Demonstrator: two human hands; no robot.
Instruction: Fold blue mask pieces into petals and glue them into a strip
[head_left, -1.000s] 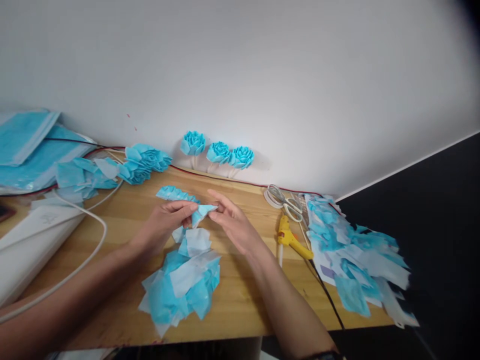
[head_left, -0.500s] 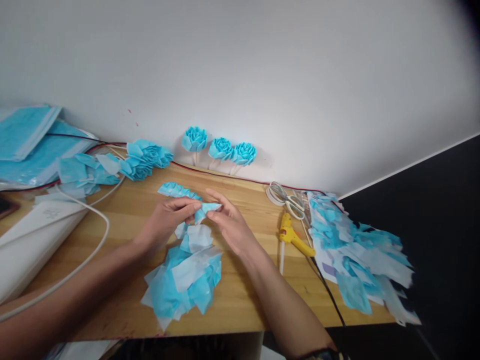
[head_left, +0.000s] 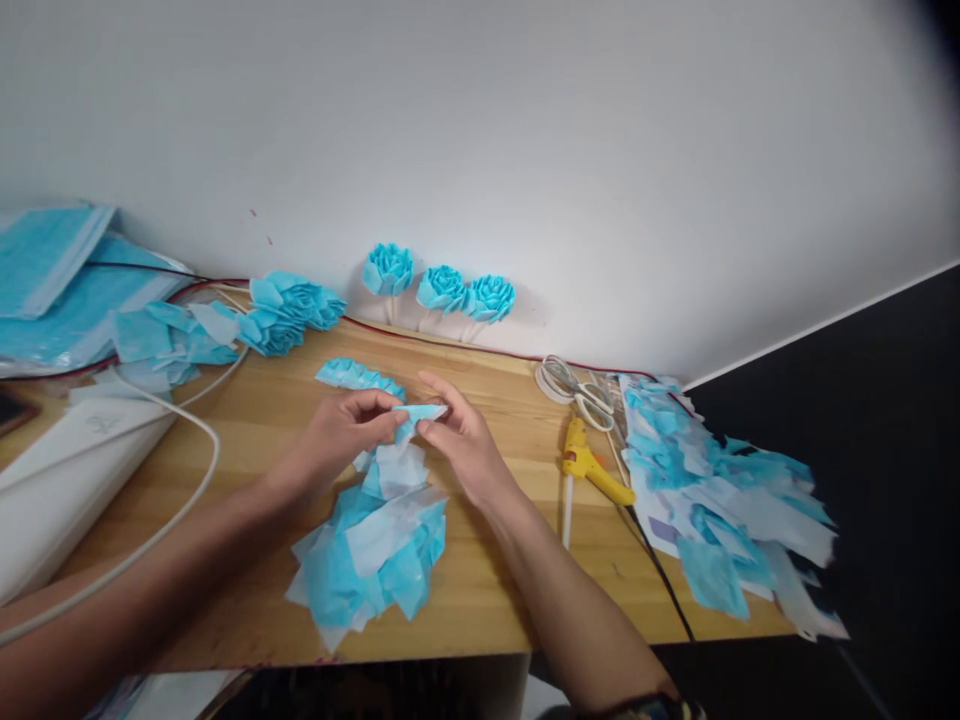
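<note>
Between my two hands is a small blue and white fabric petal (head_left: 414, 416), its upper edge folded over. My left hand (head_left: 351, 422) pinches its left end between thumb and fingers. At its right end, my right hand (head_left: 459, 432) grips the tip with thumb and forefinger. Just behind lies a row of folded blue petals (head_left: 360, 377). Below my hands, a loose heap of blue and white fabric pieces (head_left: 375, 560) spreads on the wooden table (head_left: 480, 610).
Three blue fabric flowers (head_left: 442, 289) on sticks lean at the wall. More flowers (head_left: 289, 310) lie left, near packaged blue sheets (head_left: 45, 270). A yellow glue gun (head_left: 589, 465), scissors (head_left: 585, 398) and scraps (head_left: 697, 480) are on the right. A white cable (head_left: 214, 450) crosses the left side.
The petal's upper edge now lies flatter and straighter between my fingers. Both hands stay nearly in place; the whole view has shifted slightly.
</note>
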